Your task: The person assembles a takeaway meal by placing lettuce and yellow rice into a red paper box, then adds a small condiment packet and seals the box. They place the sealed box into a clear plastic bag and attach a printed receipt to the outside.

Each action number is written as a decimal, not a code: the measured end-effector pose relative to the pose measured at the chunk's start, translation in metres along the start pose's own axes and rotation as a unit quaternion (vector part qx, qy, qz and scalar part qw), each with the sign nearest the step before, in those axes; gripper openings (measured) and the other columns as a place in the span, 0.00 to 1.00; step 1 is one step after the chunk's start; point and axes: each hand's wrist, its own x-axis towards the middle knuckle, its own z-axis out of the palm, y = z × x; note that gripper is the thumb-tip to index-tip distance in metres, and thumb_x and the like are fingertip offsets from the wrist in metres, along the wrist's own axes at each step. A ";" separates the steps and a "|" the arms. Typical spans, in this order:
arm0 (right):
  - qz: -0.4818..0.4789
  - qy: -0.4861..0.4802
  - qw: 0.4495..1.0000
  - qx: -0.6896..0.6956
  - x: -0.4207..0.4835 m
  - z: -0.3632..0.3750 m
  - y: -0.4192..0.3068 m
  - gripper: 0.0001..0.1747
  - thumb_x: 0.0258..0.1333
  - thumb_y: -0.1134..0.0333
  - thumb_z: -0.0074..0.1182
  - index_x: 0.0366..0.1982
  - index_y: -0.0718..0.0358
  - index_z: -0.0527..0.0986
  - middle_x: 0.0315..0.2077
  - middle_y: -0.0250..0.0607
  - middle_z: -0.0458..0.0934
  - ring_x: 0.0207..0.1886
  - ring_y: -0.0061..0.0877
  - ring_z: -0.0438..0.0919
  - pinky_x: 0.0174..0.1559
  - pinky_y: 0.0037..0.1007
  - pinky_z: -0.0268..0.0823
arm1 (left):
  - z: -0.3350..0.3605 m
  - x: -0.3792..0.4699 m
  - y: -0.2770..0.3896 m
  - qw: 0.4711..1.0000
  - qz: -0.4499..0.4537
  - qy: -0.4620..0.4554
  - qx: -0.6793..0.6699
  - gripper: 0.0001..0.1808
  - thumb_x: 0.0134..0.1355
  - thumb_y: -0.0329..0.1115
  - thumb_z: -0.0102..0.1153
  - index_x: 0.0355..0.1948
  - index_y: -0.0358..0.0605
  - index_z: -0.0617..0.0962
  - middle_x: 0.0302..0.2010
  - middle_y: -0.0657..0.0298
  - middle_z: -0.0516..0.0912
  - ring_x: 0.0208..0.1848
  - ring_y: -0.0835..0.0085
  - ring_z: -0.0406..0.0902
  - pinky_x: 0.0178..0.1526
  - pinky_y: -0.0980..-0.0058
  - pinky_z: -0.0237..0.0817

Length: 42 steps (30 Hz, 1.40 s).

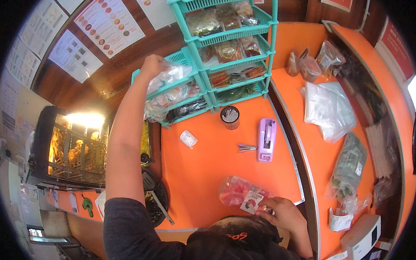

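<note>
My left hand (153, 66) reaches into the upper tier of a low turquoise plastic basket rack (182, 82). Its fingers are at clear plastic bags (170, 73); whether they grip one cannot be seen. My right hand (280, 211) pinches the gathered end of a clear plastic bag (235, 190) with red contents, just above the orange counter in front of me. A white printed card (252, 201) shows at the bag's near end, beside my fingertips.
A lilac tape dispenser (266, 140), pens (247, 148), a black cup of white sticks (230, 116) and a paper roll (188, 139) stand on the orange counter (206, 167). A lit glass food warmer (78, 146) is left; a taller turquoise rack (232, 34) behind; a label printer (360, 238) right.
</note>
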 end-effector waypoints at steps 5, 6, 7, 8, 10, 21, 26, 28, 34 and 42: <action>-0.012 0.003 1.000 0.017 0.001 0.002 0.000 0.16 0.56 0.56 0.65 0.40 0.60 0.81 0.29 0.47 0.81 0.33 0.41 0.82 0.38 0.38 0.74 | -0.011 0.008 -0.015 0.999 -0.030 -0.042 0.001 0.19 0.42 0.40 0.78 0.34 0.40 0.87 0.37 0.49 0.87 0.42 0.56 0.84 0.48 0.63 0.72; -0.011 0.002 1.000 0.022 0.000 0.002 0.000 0.16 0.56 0.56 0.65 0.40 0.60 0.81 0.29 0.47 0.81 0.33 0.41 0.83 0.38 0.38 0.74 | -0.013 0.010 -0.019 0.998 -0.057 -0.035 -0.014 0.20 0.43 0.39 0.78 0.36 0.40 0.87 0.38 0.49 0.87 0.43 0.56 0.84 0.49 0.63 0.72; -0.008 -0.001 1.000 0.019 0.000 0.002 0.001 0.17 0.56 0.56 0.65 0.40 0.60 0.81 0.29 0.47 0.81 0.34 0.41 0.83 0.38 0.38 0.74 | -0.014 0.012 -0.022 0.995 -0.095 -0.028 -0.022 0.21 0.43 0.38 0.77 0.38 0.41 0.87 0.40 0.48 0.87 0.44 0.56 0.84 0.50 0.63 0.72; -0.006 -0.004 1.000 0.016 -0.001 0.002 0.002 0.17 0.56 0.56 0.65 0.40 0.60 0.80 0.29 0.47 0.81 0.34 0.41 0.83 0.39 0.38 0.74 | -0.014 0.012 -0.025 0.992 -0.122 -0.007 -0.033 0.22 0.43 0.37 0.77 0.39 0.41 0.86 0.41 0.48 0.87 0.45 0.57 0.84 0.51 0.63 0.72; -0.001 -0.014 1.000 0.010 0.000 0.003 0.004 0.17 0.56 0.56 0.65 0.40 0.60 0.80 0.30 0.47 0.81 0.34 0.40 0.83 0.39 0.38 0.74 | -0.009 0.009 -0.027 0.998 -0.041 -0.006 -0.044 0.23 0.44 0.35 0.75 0.44 0.42 0.85 0.44 0.48 0.86 0.47 0.56 0.83 0.53 0.63 0.71; 0.015 -0.021 1.000 0.012 0.002 0.007 0.007 0.19 0.55 0.55 0.63 0.44 0.60 0.80 0.30 0.50 0.81 0.36 0.45 0.82 0.41 0.43 0.73 | 0.020 0.004 -0.007 1.000 0.024 0.011 -0.007 0.17 0.49 0.27 0.66 0.43 0.44 0.87 0.44 0.45 0.85 0.48 0.48 0.82 0.53 0.62 0.72; 0.021 -0.020 1.000 -0.010 0.004 0.004 0.004 0.19 0.55 0.55 0.63 0.43 0.60 0.80 0.30 0.50 0.81 0.36 0.45 0.82 0.41 0.43 0.73 | 0.002 0.006 -0.012 0.999 0.044 -0.017 0.026 0.17 0.46 0.29 0.69 0.40 0.39 0.86 0.42 0.43 0.85 0.46 0.49 0.83 0.51 0.63 0.72; 0.021 -0.019 1.000 -0.012 0.006 0.004 0.003 0.20 0.55 0.54 0.63 0.43 0.60 0.80 0.29 0.50 0.81 0.36 0.44 0.82 0.41 0.42 0.73 | -0.002 0.004 -0.012 0.998 0.036 -0.016 0.046 0.18 0.45 0.30 0.71 0.40 0.38 0.86 0.42 0.44 0.85 0.45 0.50 0.83 0.50 0.63 0.72; 0.023 -0.028 0.999 -0.001 0.008 0.001 0.000 0.21 0.55 0.51 0.63 0.43 0.60 0.81 0.29 0.49 0.81 0.35 0.44 0.82 0.40 0.42 0.73 | -0.016 0.011 -0.016 0.996 -0.023 -0.091 -0.005 0.19 0.47 0.35 0.70 0.41 0.37 0.86 0.36 0.49 0.87 0.40 0.62 0.84 0.47 0.66 0.72; 0.031 -0.040 0.999 0.001 0.005 0.002 0.001 0.26 0.54 0.47 0.64 0.44 0.61 0.80 0.28 0.49 0.81 0.36 0.44 0.82 0.41 0.41 0.73 | -0.029 0.013 -0.026 0.985 -0.104 -0.056 -0.122 0.12 0.53 0.34 0.65 0.36 0.38 0.88 0.28 0.58 0.86 0.32 0.71 0.80 0.40 0.69 0.70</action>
